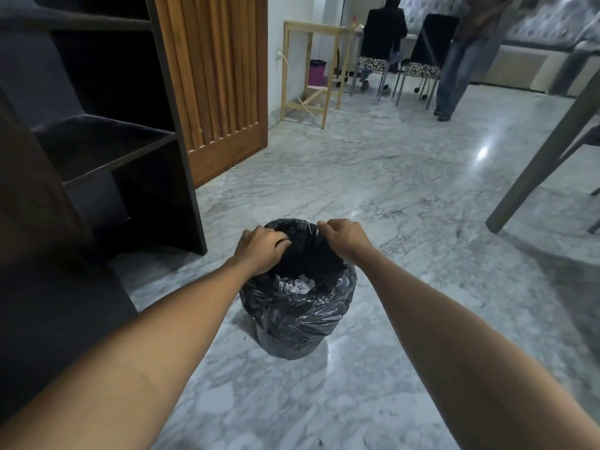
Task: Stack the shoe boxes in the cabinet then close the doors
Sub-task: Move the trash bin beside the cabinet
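Where the bin stands, both hands, left hand (261, 250) and right hand (344, 237), gripping bin liner (302, 306).

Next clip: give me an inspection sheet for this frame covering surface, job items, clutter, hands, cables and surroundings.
Surface: grey marble floor, glossy.
Job's things: dark wooden cabinet with bare shelves, slatted wooden door open; no shoe boxes seen.
Clutter: black plastic-lined bin holding white scraps.
Hands: left hand and right hand both grip the liner's rim.
Cables: pale cord at the wall.
Surroundings: pale wooden frame stand, two patterned chairs, a standing person.
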